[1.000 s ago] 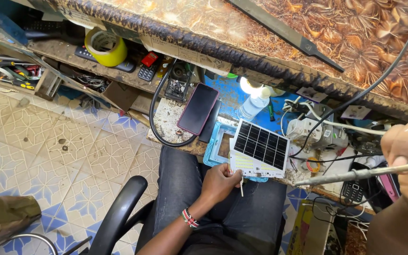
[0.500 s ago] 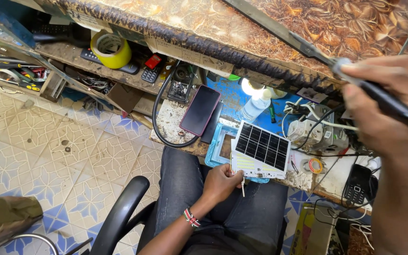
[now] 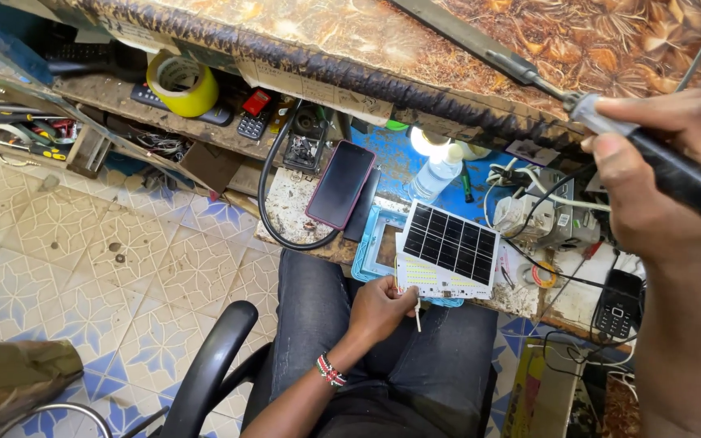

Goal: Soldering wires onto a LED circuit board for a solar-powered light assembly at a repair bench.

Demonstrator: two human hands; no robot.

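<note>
Yellow tape roll is sitting far left on the shelf. I'm seeing the left hand pinching a thin white stick beside the small solar panel on the bench edge, while the right hand is gripping a soldering iron, fingers wrapped tight.

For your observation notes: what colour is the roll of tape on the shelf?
Yellow: the roll of tape shows best in the head view, upper left.
</note>
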